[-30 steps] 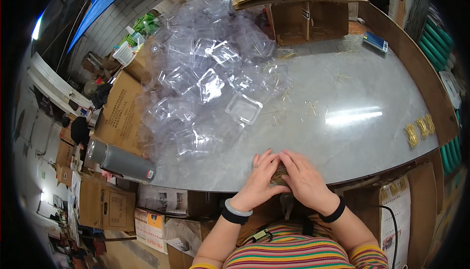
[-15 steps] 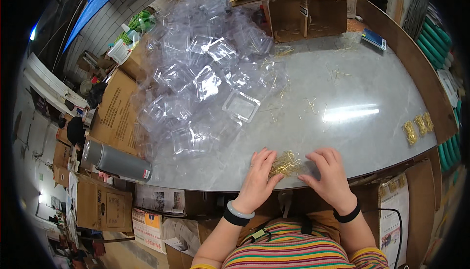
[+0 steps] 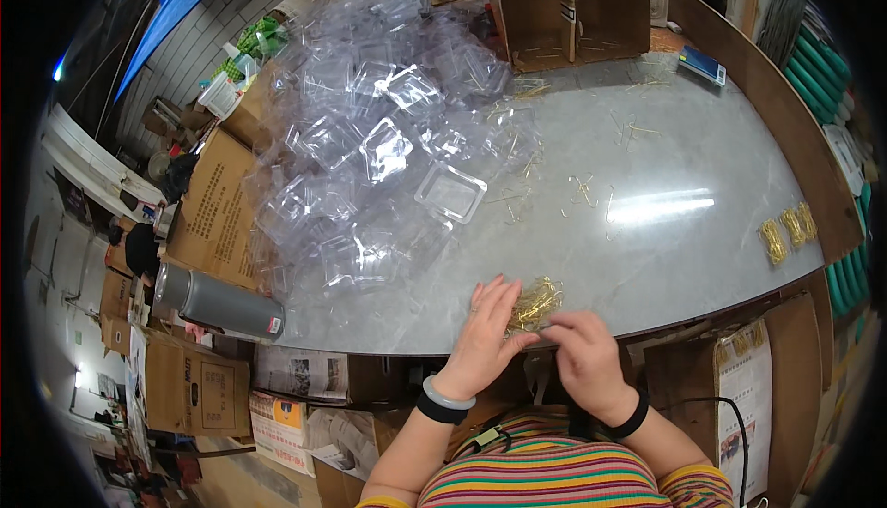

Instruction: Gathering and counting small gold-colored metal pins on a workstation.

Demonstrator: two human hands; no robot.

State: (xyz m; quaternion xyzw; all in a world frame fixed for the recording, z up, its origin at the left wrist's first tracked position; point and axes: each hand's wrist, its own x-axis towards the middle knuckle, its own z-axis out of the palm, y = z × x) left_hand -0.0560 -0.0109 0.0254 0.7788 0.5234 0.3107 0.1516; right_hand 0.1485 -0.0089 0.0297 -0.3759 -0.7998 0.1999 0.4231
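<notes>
A bunch of gold wire hooks [image 3: 537, 303] lies at the table's near edge. My left hand [image 3: 482, 331] is closed around its left side, the thumb along the near side and the fingers along the far left. On the right, my right hand [image 3: 588, 360] has its fingers bent and drawn together, with the tips at the bunch's near right end. What those fingertips hold, if anything, is hidden. Several loose wire hooks [image 3: 582, 190] lie scattered farther up the grey table [image 3: 517, 249].
A large heap of clear plastic clamshell boxes [image 3: 370, 139] covers the table's left. Gold hook bundles [image 3: 774, 241] lie at the right edge, by a cardboard border [image 3: 767, 111]. A grey bottle [image 3: 226, 305] lies at left; an open carton [image 3: 536, 28] and a blue box [image 3: 702, 65] stand at the back.
My right hand has moved left and toward me, up to the bunch, and its spread fingers have curled together. The left hand stays at the bunch.
</notes>
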